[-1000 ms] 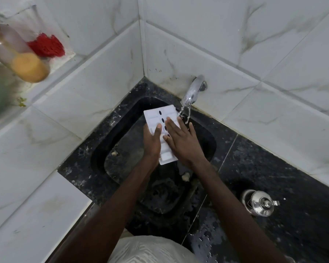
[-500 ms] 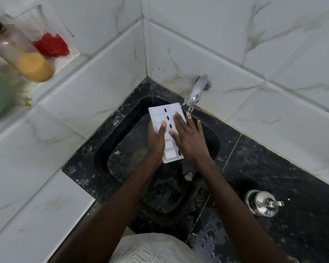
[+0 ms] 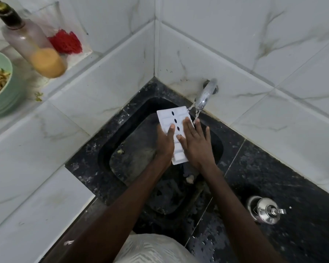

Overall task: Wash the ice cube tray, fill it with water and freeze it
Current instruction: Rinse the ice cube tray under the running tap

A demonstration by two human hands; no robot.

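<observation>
A white ice cube tray (image 3: 169, 118) with dark oval holes along its middle is held over the black sink (image 3: 133, 156), tilted with its far end toward the tap (image 3: 205, 95). My left hand (image 3: 164, 143) grips the tray's left edge, thumb on top. My right hand (image 3: 196, 143) lies flat on the tray's right half, fingers spread. Water runs from the tap onto the tray's far right corner and my right fingertips.
A steel lidded pot (image 3: 266, 209) stands on the wet black counter (image 3: 292, 186) at the right. On the left ledge are a bottle with orange liquid (image 3: 32, 44), a red scrubber (image 3: 65, 41) and a green bowl of peelings (image 3: 0, 84). Debris lies in the sink.
The water stream now falls on the tray's far right corner and my right fingers. My right hand has slid slightly along the tray; the left hand keeps its grip.
</observation>
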